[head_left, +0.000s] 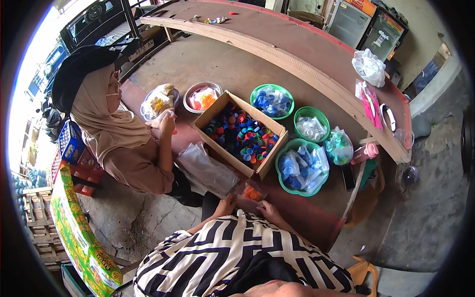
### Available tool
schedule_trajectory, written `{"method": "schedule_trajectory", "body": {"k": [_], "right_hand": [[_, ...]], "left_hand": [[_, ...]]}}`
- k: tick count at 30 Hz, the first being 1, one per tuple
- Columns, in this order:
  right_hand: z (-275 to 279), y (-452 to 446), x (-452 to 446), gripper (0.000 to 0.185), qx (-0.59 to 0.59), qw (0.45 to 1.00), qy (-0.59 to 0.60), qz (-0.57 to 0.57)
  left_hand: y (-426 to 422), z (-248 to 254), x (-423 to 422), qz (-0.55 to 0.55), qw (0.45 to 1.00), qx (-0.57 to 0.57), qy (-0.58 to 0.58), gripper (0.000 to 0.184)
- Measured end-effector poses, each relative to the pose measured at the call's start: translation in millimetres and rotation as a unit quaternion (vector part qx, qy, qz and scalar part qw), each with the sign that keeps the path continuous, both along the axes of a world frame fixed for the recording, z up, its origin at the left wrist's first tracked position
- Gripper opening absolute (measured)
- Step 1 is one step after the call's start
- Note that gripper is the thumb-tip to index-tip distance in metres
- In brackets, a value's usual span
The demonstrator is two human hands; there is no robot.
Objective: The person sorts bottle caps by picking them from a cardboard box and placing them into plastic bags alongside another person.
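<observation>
Caps of bright orange [252, 192] sit inside a small clear bag [243, 186] at the near edge of the tabletop [222, 69], just in front of my lap. My left hand [226, 205] has its fingers pinched on the bag's left side, and my right hand [269, 211] grips it at the lower right, so it is held between the two. I can't make out exactly how my fingertips lie on the plastic.

Just beyond it stands an open cardboard box [222, 154] of loose caps in red, blue, green, black and orange. Left of the bag, clear plastic bags [208, 170] lie flat, near the box. To the right a teal bowl [306, 194] holds bagged blue and whitish pieces; behind it a green basket [309, 108] carries white ones, and farther back sits a green bowl [280, 118] of blue. On my left, a co-worker [126, 143] holds something pale in their hands.
</observation>
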State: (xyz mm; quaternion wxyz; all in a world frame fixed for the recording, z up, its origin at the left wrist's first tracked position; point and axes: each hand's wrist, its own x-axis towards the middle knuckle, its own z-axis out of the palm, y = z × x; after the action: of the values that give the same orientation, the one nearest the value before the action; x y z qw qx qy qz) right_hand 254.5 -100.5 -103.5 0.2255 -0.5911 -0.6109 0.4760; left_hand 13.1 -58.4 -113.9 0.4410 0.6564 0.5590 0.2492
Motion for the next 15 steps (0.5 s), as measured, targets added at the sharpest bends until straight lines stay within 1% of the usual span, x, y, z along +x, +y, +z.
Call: {"method": "schedule_trajectory", "body": {"k": [2, 3, 5, 6, 8, 9, 11, 15], "right_hand": [[-10.1, -0.8, -1.0, 0.034, 0.050, 0.998, -0.006, -0.027], [-8.1, -0.3, -1.2, 0.034, 0.051, 0.998, -0.006, -0.027], [-3.9, -0.6, -0.5, 0.036, -0.001, 0.999, 0.017, -0.037], [-4.9, -0.1, 0.3, 0.036, 0.001, 0.999, 0.016, -0.037], [-6.6, -0.9, 0.4, 0.038, -0.023, 0.998, 0.043, -0.048], [-6.9, -1.0, 0.0, 0.038, -0.021, 0.998, 0.043, -0.047], [-8.0, -0.5, -1.3, 0.040, -0.034, 0.997, 0.037, -0.050], [-13.1, -0.4, 0.2, 0.040, -0.011, 0.998, 0.032, -0.056]], "left_hand": [[1.3, -4.0, -0.9, -0.015, 1.000, -0.008, 0.000, 0.030], [1.3, -3.9, -0.5, -0.015, 1.000, -0.007, 0.000, 0.030], [0.5, -3.8, 1.3, -0.010, 1.000, 0.009, 0.016, 0.031], [0.3, -9.5, 0.8, -0.010, 1.000, 0.011, 0.015, 0.031], [1.9, -20.5, -1.4, -0.018, 0.999, 0.035, -0.037, 0.035], [0.9, -4.0, 1.1, -0.016, 0.999, 0.025, -0.025, 0.036], [1.5, 6.7, 2.6, -0.017, 0.999, 0.025, -0.017, 0.036], [3.3, 11.3, 5.3, -0.008, 1.000, 0.022, -0.013, 0.038]]}}
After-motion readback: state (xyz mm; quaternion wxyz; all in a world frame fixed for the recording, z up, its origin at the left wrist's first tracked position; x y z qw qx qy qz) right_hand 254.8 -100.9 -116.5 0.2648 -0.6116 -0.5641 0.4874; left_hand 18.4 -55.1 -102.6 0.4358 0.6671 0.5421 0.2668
